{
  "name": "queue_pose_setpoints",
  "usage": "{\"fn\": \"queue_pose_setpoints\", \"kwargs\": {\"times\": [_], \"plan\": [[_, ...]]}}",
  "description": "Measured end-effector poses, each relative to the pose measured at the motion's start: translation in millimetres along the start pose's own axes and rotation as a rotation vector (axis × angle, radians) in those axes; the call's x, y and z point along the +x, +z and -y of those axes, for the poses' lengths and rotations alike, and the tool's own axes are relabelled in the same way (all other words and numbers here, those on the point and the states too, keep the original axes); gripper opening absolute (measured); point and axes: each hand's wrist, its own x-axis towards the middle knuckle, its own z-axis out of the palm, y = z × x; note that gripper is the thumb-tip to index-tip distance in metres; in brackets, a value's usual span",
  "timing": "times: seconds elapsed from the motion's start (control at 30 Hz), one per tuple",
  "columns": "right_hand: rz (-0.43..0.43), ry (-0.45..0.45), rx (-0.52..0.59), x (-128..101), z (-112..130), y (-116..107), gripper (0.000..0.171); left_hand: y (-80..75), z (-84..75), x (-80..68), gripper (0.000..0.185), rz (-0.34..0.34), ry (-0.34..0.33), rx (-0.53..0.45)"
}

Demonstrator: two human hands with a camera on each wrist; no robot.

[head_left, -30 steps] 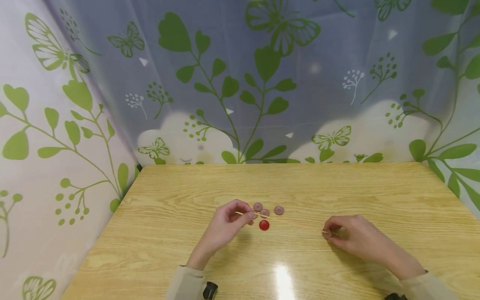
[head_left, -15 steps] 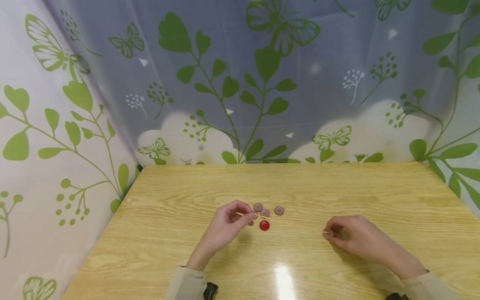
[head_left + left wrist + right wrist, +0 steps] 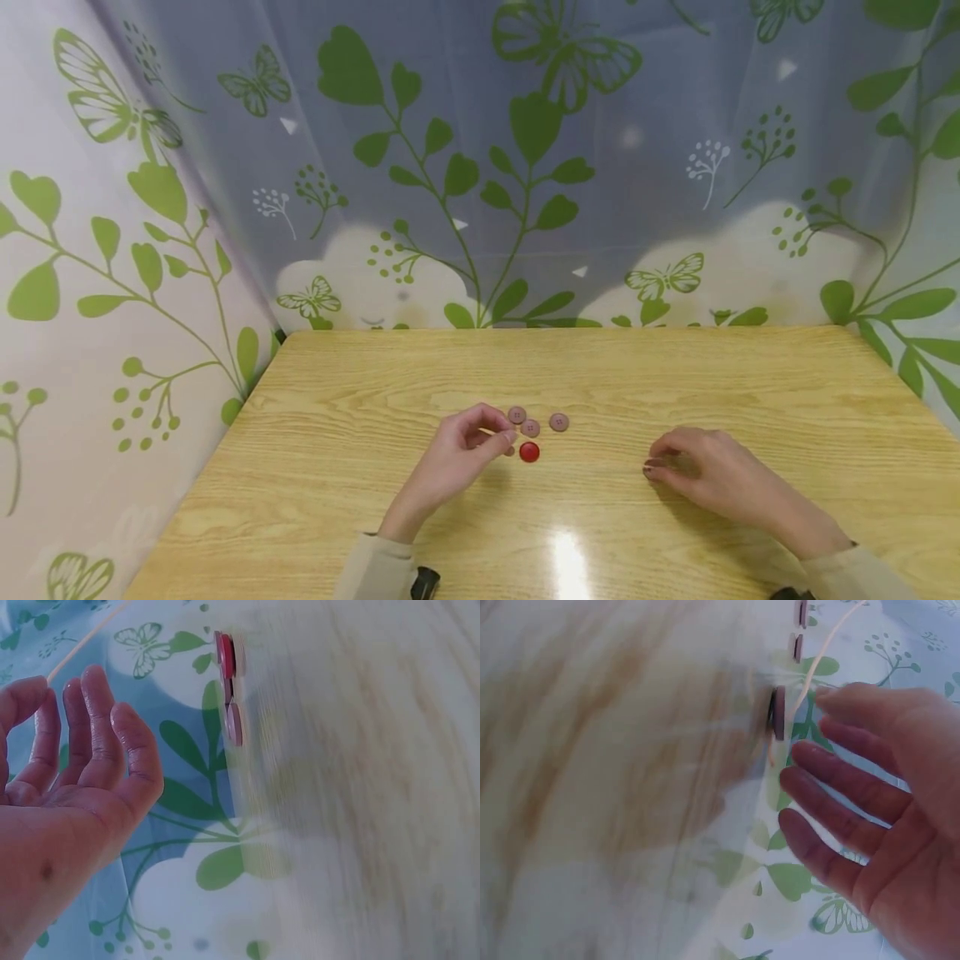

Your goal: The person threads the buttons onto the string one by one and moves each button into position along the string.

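Observation:
My left hand (image 3: 465, 450) pinches a thin pale string (image 3: 86, 641) between thumb and fingertips; the other fingers are loosely bent. At right, my right hand (image 3: 712, 471) holds a brown button (image 3: 647, 472) at its thumb and fingertips. In the right wrist view that button (image 3: 779, 712) stands edge-on close to the fingertips, with the pale string (image 3: 821, 656) running up from it and a short tail below. Just beyond my left fingertips lie three brown buttons, one farther right (image 3: 558, 422) and two side by side (image 3: 517, 414). A red button (image 3: 529, 452) lies nearest me.
The wood-grain table (image 3: 360, 367) reaches back to a hanging cloth (image 3: 450, 167) printed with green leaves and butterflies. More of this cloth hangs at the left. A bright light reflection shows on the table between my forearms.
The brown button at my right fingertips has turned from showing its face to edge-on. My left hand has shifted slightly right, and less string shows beside it. The loose buttons stay put.

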Motion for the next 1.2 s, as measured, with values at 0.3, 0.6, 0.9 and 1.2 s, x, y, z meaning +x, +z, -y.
{"fn": "queue_pose_setpoints", "kwargs": {"times": [0.3,0.6,0.9,1.2], "plan": [[-0.196,-0.092,0.096,6.5,14.5,5.1,0.02,7.3,-3.4,1.1,0.019,0.024,-0.019,-0.05],[-0.309,-0.173,0.122,19.7,32.2,7.1,0.034,18.1,-6.7,5.4,0.022,0.042,-0.03,-0.114],[-0.367,-0.231,0.136,31.5,44.4,13.0,0.036,25.2,-10.1,7.8,0.019,0.029,-0.044,-0.156],[-0.341,-0.221,0.177,39.5,53.2,15.9,0.033,30.4,-10.9,10.6,0.019,0.038,-0.039,-0.156]]}}
